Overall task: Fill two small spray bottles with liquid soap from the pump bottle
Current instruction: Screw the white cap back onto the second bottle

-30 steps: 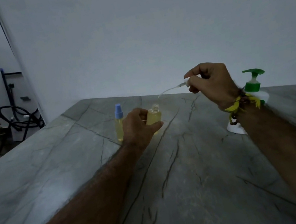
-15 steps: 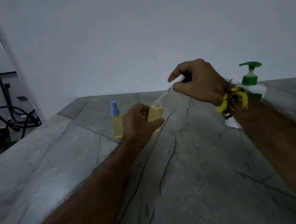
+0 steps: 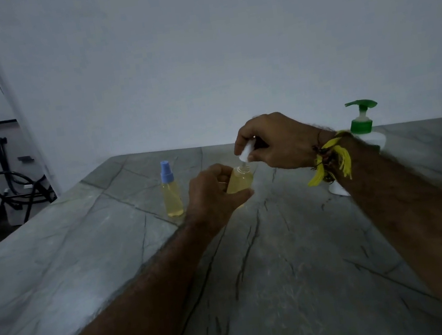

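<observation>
**Spray Head Comes Down Over the Open Bottle**

And the right hand [image 3: 276, 142] has swung in from its perch out to the side a second ago, dropping low and to the left, so the white spray head [image 3: 246, 153] now sits right above the neck of the open spray bottle [image 3: 240, 180]. We can see the thin tube below the head already dipping into the bottle's mouth, though how far down it reaches we cannot tell. The right fingers are curled and pinching that white head from above, thumb and forefinger doing the work.

Over on the other side, the left hand [image 3: 212, 194] has not budged: it wraps round the body of the open bottle, fingers curled about the far side, holding it upright on the grey stone table [image 3: 259, 276]. The bottle shows yellow liquid most of the way up.

Just to the left of that hand stands the second spray bottle [image 3: 172, 194], capped with its blue sprayer and upright, also yellow inside (nobody is touching that one). It is near the left hand but apart from it.

Behind the right wrist we spot the pump bottle [image 3: 364, 128], white body and green pump top, partly hidden by the forearm. A yellow tasselled thread band [image 3: 330, 161] hangs at the right wrist
</observation>
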